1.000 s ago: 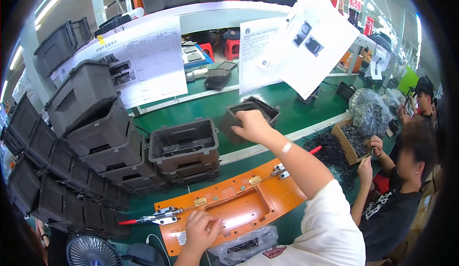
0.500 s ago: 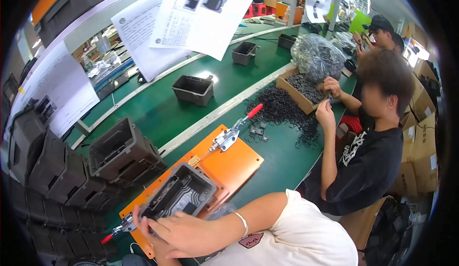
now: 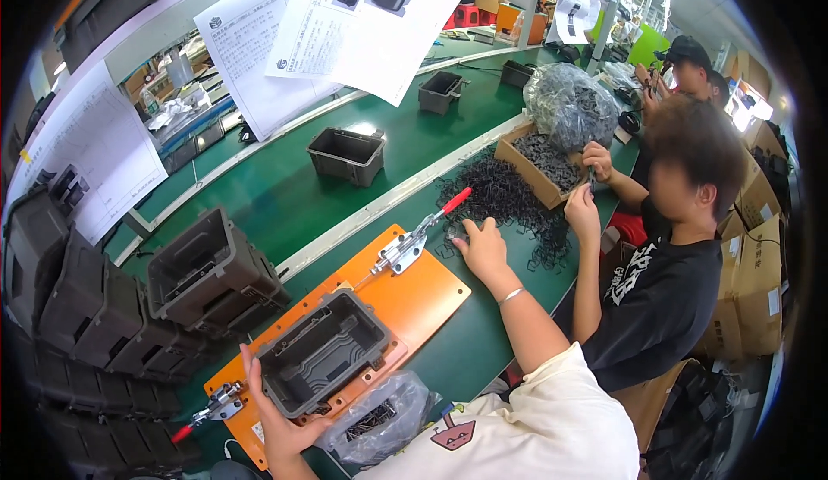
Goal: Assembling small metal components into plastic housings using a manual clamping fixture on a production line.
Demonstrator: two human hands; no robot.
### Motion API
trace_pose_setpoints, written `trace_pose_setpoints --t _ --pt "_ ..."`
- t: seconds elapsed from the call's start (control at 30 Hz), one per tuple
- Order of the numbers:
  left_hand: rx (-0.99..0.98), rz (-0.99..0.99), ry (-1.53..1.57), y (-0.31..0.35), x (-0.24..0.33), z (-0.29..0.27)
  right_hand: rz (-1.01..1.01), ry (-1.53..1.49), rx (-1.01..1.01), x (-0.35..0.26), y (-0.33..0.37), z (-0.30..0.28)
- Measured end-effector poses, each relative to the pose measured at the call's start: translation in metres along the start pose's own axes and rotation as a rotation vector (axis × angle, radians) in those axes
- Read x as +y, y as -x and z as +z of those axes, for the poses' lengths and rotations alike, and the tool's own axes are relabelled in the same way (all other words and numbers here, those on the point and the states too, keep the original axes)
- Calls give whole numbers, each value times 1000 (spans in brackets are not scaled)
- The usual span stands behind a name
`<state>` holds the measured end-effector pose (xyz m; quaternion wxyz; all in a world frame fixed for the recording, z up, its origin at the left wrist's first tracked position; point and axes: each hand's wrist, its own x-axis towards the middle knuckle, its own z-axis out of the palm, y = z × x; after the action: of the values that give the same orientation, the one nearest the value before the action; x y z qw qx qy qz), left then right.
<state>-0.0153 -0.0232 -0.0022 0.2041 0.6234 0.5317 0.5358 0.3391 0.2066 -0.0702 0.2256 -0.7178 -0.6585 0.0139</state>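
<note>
A dark grey plastic box [image 3: 332,359], its top facing up, sits in an orange clamping fixture [image 3: 414,303] on the green bench. My left hand [image 3: 280,428] lies against the box's near left end. Its fingers are stretched along the side and the thumb is spread apart below. Farther right, my right hand [image 3: 485,251] reaches over a few small greyish parts [image 3: 454,233] beside a heap of black clips [image 3: 509,195]. Thumb and fingers there are apart and bent downward; the fingertips are partly hidden. A toggle clamp with a red handle [image 3: 455,200] stands raised just left of this hand.
Stacked dark boxes [image 3: 216,264] fill the left side. A clear plastic bag [image 3: 379,420] of small parts lies before the fixture. Another box [image 3: 348,156] stands on the green strip behind. A cardboard tray [image 3: 530,169] holds clips near a co-worker [image 3: 664,256] on the right.
My right hand has left the box and swung right to the small parts by the clips. My left hand now shows spread against the box's end. The plastic bag is uncovered.
</note>
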Motion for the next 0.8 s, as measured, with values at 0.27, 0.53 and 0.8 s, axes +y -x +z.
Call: trace_pose_setpoints --t 0.27,0.53,0.8 --pt "20 73 -197 2 6 -2 -90 -220 155 27 -8 13" --pt "196 137 -317 -1 19 -9 113 -1801 -813 -63 56 -97" --pt "111 257 -230 -16 45 10 -530 -662 -241 -116 76 -75"
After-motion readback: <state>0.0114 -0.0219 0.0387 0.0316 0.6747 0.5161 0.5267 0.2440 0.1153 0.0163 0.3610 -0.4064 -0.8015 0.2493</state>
